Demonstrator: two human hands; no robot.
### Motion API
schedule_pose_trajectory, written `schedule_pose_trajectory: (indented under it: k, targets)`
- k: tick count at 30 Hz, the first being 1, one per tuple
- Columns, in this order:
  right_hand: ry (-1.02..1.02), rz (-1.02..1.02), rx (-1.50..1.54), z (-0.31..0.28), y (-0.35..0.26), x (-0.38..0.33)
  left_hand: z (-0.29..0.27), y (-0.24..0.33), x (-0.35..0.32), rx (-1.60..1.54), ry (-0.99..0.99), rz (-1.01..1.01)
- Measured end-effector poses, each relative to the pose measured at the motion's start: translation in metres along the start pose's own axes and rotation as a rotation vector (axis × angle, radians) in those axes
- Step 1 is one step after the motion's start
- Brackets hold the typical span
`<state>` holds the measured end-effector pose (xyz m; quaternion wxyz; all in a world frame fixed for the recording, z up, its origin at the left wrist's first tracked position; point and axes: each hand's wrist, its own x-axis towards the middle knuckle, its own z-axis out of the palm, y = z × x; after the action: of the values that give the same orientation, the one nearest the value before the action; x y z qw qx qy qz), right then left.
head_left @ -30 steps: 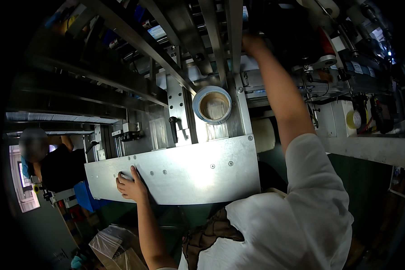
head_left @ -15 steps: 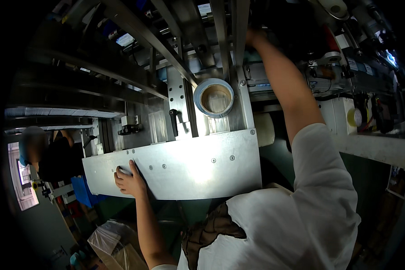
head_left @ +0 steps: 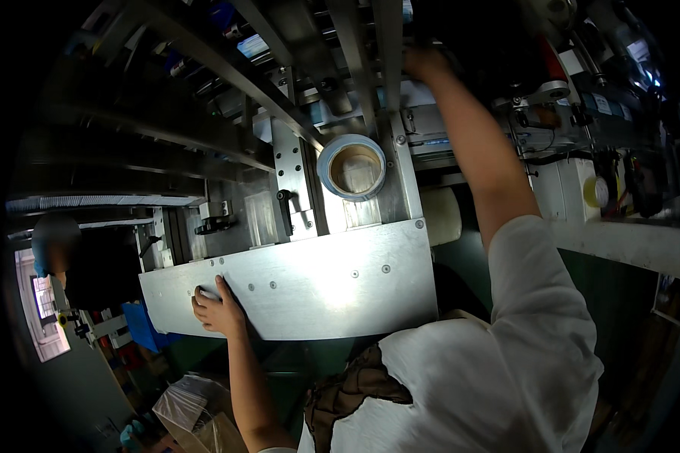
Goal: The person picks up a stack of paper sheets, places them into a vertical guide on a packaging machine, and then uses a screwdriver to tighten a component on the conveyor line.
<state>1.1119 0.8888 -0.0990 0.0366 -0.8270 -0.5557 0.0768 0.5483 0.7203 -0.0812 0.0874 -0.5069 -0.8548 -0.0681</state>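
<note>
Bracing against a machine, a person presses the left hand [head_left: 217,308] flat, fingers spread, on the lower left edge of a bolted metal plate [head_left: 317,291], while the right hand [head_left: 423,62] reaches high into the dark frame above; whether it grips anything cannot be told. A tape roll [head_left: 351,167] sits on its spindle between the arms. The step looks like adjusting overhead parts; rails crowd the reach, leaving little room.
</note>
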Motion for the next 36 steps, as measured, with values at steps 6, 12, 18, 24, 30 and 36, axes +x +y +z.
schedule_pose_trajectory:
  k: [6, 12, 18, 24, 30, 36]
  targets:
    - [0.015, 0.101, -0.026, -0.007, -0.015, 0.001, 0.002, 0.003, 0.003, -0.007, 0.012, 0.014]
    - [0.032, 0.095, 0.012, -0.012, -0.019, -0.010, 0.000, 0.002, -0.001, -0.046, 0.015, 0.011]
    - [0.027, 0.103, -0.009, -0.009, -0.007, -0.009, -0.004, 0.005, -0.001, -0.069, 0.011, 0.030]
    - [0.045, 0.138, -0.018, -0.002, -0.010, -0.007, -0.008, 0.008, -0.002, -0.090, -0.009, 0.025]
    - [0.029, 0.161, -0.017, -0.006, -0.008, -0.010, -0.011, 0.007, -0.003, -0.106, -0.024, 0.021]
    - [0.129, 0.141, -0.015, 0.012, 0.002, 0.001, -0.010, 0.008, -0.003, -0.113, -0.044, 0.015]
